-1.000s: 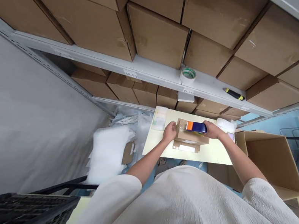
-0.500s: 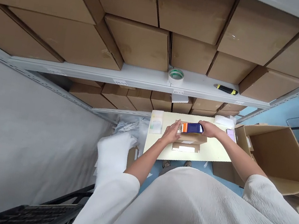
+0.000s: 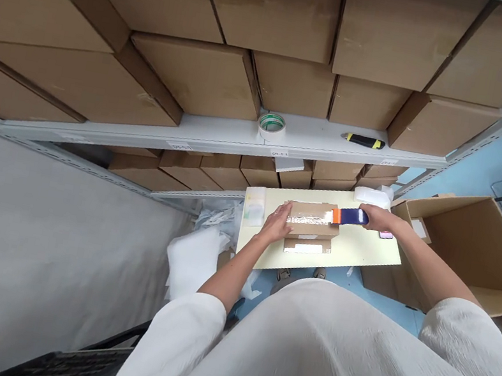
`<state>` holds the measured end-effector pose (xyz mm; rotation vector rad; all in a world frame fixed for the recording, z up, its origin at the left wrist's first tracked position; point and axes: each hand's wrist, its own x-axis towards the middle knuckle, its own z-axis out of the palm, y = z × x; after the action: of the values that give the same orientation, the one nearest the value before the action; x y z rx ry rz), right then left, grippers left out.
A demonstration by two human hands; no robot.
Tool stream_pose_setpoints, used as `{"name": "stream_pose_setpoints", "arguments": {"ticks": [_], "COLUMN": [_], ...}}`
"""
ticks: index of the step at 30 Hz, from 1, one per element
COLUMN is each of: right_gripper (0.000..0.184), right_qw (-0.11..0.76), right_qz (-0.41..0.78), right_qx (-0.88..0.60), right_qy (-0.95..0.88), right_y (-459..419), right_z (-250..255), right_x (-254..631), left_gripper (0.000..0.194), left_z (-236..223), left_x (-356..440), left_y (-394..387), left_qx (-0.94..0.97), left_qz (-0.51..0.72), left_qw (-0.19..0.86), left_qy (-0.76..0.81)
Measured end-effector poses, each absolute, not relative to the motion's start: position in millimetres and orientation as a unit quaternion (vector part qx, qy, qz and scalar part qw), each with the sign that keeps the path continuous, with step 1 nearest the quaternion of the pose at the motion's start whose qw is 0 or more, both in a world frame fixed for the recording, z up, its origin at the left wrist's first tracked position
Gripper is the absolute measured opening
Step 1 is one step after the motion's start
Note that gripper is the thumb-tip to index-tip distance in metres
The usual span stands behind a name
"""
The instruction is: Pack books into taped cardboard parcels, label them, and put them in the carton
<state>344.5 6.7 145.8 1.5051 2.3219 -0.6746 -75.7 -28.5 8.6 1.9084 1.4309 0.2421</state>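
A small cardboard box (image 3: 314, 230) lies on a pale yellow table (image 3: 357, 249). My left hand (image 3: 277, 222) grips its left end, fingers over the top edge. In my right hand (image 3: 376, 218) is a blue and orange tape dispenser (image 3: 351, 217), its orange head at the right end of the box top. A shiny strip of clear tape (image 3: 308, 218) runs along the top from near my left fingers to the dispenser. Against the box's near side lies a flat cardboard piece with a white label (image 3: 308, 249).
A shelf (image 3: 223, 127) stacked with large cartons rises behind the table, bearing a tape roll (image 3: 272, 127) and a yellow-black utility knife (image 3: 363, 141). At the right stands a big open carton (image 3: 477, 254). A phone (image 3: 385, 234) and white wrapped bundle (image 3: 372, 197) lie beyond my right hand.
My right hand has drawn the tape dispenser rightward from the left part of the box to its right end. Tape now covers the top behind it. The view has shifted slightly.
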Motion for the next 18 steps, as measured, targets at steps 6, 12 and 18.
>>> {"name": "stream_pose_setpoints", "arguments": {"ticks": [6,12,18], "right_gripper": [0.038,0.043,0.035], "right_qw": [0.145,0.121,0.129], "right_qz": [-0.267,-0.292,-0.268], "right_qx": [0.54,0.532,0.531], "right_qy": [0.785,0.786,0.793], "right_y": [1.7,3.6,4.7], "right_z": [130.7,120.9,107.0], "right_x": [387.1,398.0,442.0], "left_gripper": [0.103,0.103,0.104], "left_z": [12.3,24.7,27.1], "left_x": [-70.0,-60.8,-56.0], "left_y": [-23.7,-17.7,-13.4], "left_qx": [0.753,0.742,0.733], "left_qz": [0.034,-0.034,-0.051], "left_qw": [0.332,0.297,0.292], "left_qy": [0.567,0.6,0.612]}}
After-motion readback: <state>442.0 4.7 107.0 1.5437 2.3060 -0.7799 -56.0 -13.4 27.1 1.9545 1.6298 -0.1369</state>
